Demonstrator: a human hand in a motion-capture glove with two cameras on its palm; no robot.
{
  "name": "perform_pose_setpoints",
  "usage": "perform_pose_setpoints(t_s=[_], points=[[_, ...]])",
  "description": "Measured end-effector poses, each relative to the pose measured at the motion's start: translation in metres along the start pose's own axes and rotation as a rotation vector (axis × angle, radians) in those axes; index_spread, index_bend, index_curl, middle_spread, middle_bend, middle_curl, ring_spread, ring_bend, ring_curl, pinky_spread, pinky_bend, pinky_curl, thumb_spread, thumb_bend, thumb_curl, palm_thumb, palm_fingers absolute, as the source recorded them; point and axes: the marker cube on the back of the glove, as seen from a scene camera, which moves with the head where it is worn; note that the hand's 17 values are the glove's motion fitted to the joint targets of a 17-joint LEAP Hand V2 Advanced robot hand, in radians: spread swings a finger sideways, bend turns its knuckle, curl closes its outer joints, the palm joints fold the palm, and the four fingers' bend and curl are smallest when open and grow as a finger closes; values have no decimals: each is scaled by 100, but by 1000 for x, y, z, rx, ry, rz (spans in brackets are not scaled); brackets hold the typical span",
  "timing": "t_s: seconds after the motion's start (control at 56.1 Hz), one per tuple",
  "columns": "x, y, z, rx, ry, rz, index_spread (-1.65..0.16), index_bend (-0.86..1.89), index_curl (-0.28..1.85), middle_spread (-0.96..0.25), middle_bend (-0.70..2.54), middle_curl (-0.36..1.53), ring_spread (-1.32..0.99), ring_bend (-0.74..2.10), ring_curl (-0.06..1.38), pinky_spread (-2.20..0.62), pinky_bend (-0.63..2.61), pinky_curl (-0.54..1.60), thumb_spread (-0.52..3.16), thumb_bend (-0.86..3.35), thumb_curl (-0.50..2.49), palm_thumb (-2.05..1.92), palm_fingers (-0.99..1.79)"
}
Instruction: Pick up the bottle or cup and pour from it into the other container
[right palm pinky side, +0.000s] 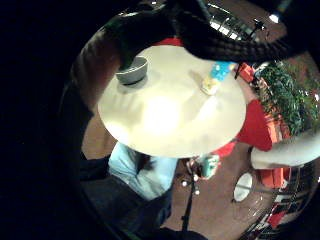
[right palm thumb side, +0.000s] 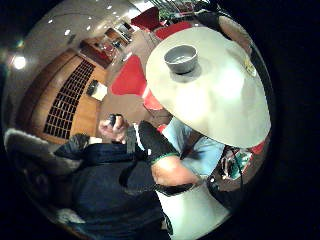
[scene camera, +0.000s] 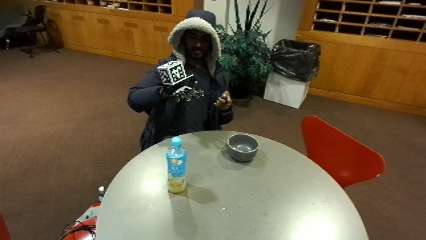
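Round pale table, smooth and matte, curved near edge facing a seated person in a dark hooded coat; broad bare tabletop between the two things on it and toward the near side. Clear plastic bottle upright near the table's left side in the outside view, blue cap and blue label, a little yellowish liquid at the bottom; seen also in the little-finger palm view. Grey round bowl upright toward the person's edge of the table, well apart from the bottle — thick rim, smooth walls, inside looking empty; visible too in the thumb-side view and the little-finger view. Gloved right hand raised at chest height above the table's far edge, well apart from bottle and bowl, gripping nothing; fingers hanging loosely, slightly curled. Bare left hand held up beside it, closed around something small and dark — too small to tell. Red chair just beside the table's right edge; brown carpet all round; potted plant and black-lined bin behind the person, against wooden shelving.
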Motion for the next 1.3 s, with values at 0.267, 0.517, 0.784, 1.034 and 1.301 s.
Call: perform_pose_setpoints(t_s=[0.267, 0.517, 0.784, 1.034, 1.301], points=[[-2, -24, -4, 37, 51, 41, -37, 27, 24, -4, 22, 18, 14, 18, 12, 32, 30, 19, 89, 7, 17, 34, 40], [7, -21, -25, 72, 86, 57, -40, 24, 29, -5, 19, 24, 16, 17, 14, 34, 27, 24, 99, -2, 24, 37, 40], [60, -31, -34, 92, 197, 177, -41, 19, 33, -4, 17, 27, 16, 18, 15, 35, 27, 29, 97, -3, 27, 36, 37], [146, -65, -16, 253, 111, 517, -40, 17, 32, -2, 17, 27, 17, 17, 16, 36, 37, 33, 92, -3, 30, 37, 29], [228, -100, 7, 301, -118, 320, -40, 16, 31, 0, 17, 27, 18, 18, 17, 37, 47, 36, 90, -3, 31, 37, 20]])
